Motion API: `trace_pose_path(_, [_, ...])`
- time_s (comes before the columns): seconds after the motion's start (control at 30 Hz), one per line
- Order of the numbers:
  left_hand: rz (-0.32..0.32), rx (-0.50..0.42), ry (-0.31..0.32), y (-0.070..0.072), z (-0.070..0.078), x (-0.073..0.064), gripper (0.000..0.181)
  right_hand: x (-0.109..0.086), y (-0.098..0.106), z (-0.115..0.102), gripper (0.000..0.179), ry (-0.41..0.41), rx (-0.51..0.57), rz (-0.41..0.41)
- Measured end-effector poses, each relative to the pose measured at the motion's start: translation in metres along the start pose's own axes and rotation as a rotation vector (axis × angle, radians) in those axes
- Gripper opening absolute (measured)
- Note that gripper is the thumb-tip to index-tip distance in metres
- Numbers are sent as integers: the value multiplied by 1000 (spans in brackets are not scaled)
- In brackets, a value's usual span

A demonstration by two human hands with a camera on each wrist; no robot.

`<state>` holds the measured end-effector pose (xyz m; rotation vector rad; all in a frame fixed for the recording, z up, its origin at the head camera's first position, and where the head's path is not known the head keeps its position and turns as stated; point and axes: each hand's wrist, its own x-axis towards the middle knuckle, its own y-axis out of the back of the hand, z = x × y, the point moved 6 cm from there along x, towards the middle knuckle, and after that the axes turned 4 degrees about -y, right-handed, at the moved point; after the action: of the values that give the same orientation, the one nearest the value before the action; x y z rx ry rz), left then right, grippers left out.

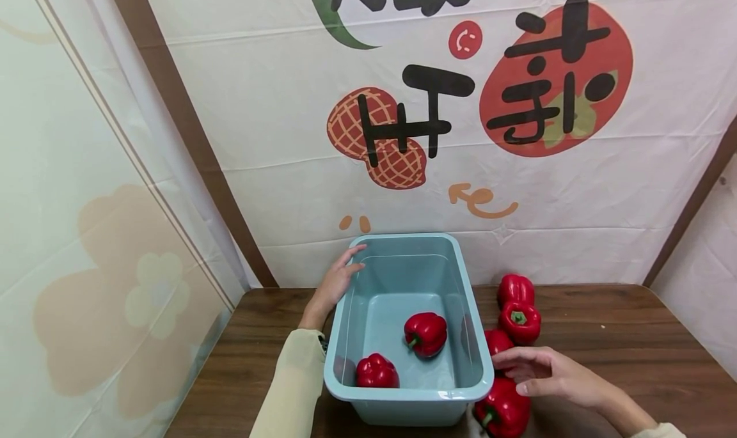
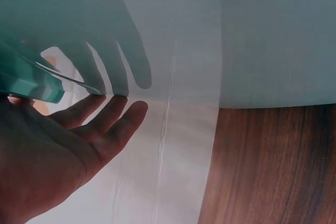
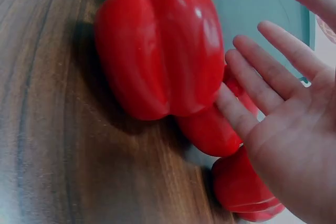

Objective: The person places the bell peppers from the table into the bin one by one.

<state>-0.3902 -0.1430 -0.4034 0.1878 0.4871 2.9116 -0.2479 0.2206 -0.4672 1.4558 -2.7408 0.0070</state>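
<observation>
My left hand (image 1: 336, 284) rests at the left rim of a light blue plastic bin (image 1: 472, 297). Part of that hand reaches over the rim, while three extended fingers (image 2: 113, 121) lie along the outer wall, which mirrors them. Inside the bin are two red bell peppers, one (image 1: 426, 334) near the middle and another (image 1: 377, 371) at the near left corner. My right hand (image 1: 561, 377) hovers with spread fingers beside the bin's right wall. Its fingertips overlap red bell peppers, with a large one (image 3: 160, 51) in front and another (image 3: 210, 129) behind.
Farther back on the wooden table (image 1: 610, 323), two more red bell peppers stand in line, one (image 1: 520, 321) in front of the other (image 1: 515, 289). A printed white curtain (image 1: 276, 105) hangs right behind the table's back edge.
</observation>
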Motion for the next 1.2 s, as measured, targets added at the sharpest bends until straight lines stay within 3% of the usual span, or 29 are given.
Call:
trace_pose_path(0.17, [-4, 0, -8, -1, 0, 0, 47, -1, -3, 14, 49, -118, -83, 38])
trace_pose_path(0.27, [-10, 3, -7, -1, 0, 1, 47, 0, -5, 21, 53, -177, -77, 50])
trace_pose_path(0.63, [-10, 3, -6, -1, 1, 0, 48, 3, -13, 31, 66, -207, -14, 57])
trace_pose_path(0.93, [2, 2, -13, -1, 0, 0, 48, 0, -12, 39, 67, -261, -255, 177])
trace_pose_path(1.2, [-22, 11, -13, -1, 4, 0, 49, 3, -12, 50, 75, -279, -116, 114])
